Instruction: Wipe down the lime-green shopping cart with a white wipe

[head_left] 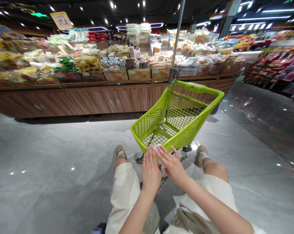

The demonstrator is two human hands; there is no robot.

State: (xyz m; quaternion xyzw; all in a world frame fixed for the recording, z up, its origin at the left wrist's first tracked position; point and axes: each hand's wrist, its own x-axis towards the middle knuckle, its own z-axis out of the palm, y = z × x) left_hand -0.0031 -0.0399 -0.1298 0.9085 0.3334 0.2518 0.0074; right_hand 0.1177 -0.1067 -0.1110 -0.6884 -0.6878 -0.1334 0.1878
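A lime-green plastic shopping cart (pixel 185 138) with a lattice basket stands on the floor in front of me, between my feet. My left hand (pixel 151 170) lies at its near rim, fingers stretched out flat and close together. Beside it, my right hand (pixel 173 164) reaches to the same rim with its thumb apart. A small white wipe (pixel 157 148), tissue-like, shows at the right fingertips, pressed towards the rim. Most of it is hidden under the fingers. Inside, the basket's floor is bare.
Behind the cart runs a wooden display counter (pixel 93 99) stacked with packaged snacks (pixel 88 66). A grey pole (pixel 178 35) rises from the cart's far left corner. At the right are shelves (pixel 271 61) of colourful packages. Underfoot is shiny grey tile (pixel 51 156).
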